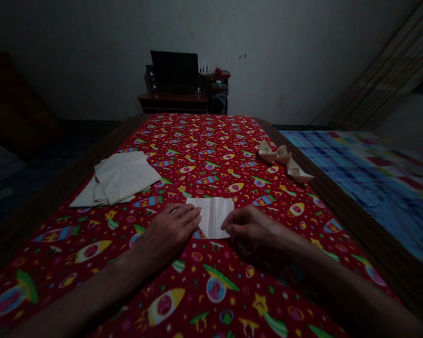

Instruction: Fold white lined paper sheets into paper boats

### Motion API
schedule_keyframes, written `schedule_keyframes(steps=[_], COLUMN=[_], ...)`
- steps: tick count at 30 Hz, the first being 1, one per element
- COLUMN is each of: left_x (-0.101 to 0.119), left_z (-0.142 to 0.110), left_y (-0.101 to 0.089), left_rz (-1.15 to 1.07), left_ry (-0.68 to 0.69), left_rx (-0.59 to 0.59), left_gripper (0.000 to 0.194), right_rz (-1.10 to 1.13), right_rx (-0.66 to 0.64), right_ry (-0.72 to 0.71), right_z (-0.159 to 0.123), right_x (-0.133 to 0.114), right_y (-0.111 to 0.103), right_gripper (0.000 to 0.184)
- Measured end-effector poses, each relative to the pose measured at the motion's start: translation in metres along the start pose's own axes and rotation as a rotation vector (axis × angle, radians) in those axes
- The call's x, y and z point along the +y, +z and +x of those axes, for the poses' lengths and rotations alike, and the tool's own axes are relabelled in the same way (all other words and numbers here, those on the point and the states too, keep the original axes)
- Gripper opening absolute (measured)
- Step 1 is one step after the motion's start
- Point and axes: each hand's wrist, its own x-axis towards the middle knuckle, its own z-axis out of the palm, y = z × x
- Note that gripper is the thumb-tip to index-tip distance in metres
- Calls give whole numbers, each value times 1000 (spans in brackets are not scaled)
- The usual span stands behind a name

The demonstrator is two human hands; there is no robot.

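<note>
A small creased sheet of white paper (211,216) lies on the red patterned cloth in front of me. My left hand (174,227) rests flat with its fingers stretched out, the fingertips on the paper's left edge. At the paper's right edge, my right hand (248,225) pinches the lower corner between thumb and fingers. Vertical fold lines run down the middle of the sheet. To the left is a stack of paper sheets (127,176). Several folded paper boats (298,172) stand in a group at the right side of the cloth.
The red cloth (211,286) covers a long table with dark wooden edges (338,202). Beyond its far end, a monitor (174,70) with speakers stands on a brown cabinet (172,101). A blue checked sheet (313,159) spreads out to the right of the table.
</note>
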Motion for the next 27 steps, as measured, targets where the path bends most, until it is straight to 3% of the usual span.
schedule_keyframes(steps=[2, 4, 7, 14, 17, 21, 27], left_x=[-5, -8, -7, 1, 1, 1, 4], left_z=[1, 1, 0, -4, -5, -8, -12], left_y=[1, 3, 6, 8, 7, 9, 13], left_rz=[1, -38, -127, -192, -204, -212, -249], left_ry=[17, 25, 51, 48, 38, 32, 66], left_rx=[3, 1, -12, -39, -47, -48, -23], left_gripper=[29, 29, 32, 41, 42, 42, 50], right_rz=[-38, -245, -639, -1014, -1083, -1082, -817], right_rx=[-154, -262, -136, 220, 166, 137, 95], right_ry=[-24, -151, -333, -449, -597, -746, -812], right_z=[-11, -21, -31, -21, -19, -15, -2], right_x=[-7, -14, -19, 5, 2, -5, 2], right_y=[2, 0, -7, -9, -7, -6, -10], right_gripper=[18, 15, 11, 27, 32, 23, 17])
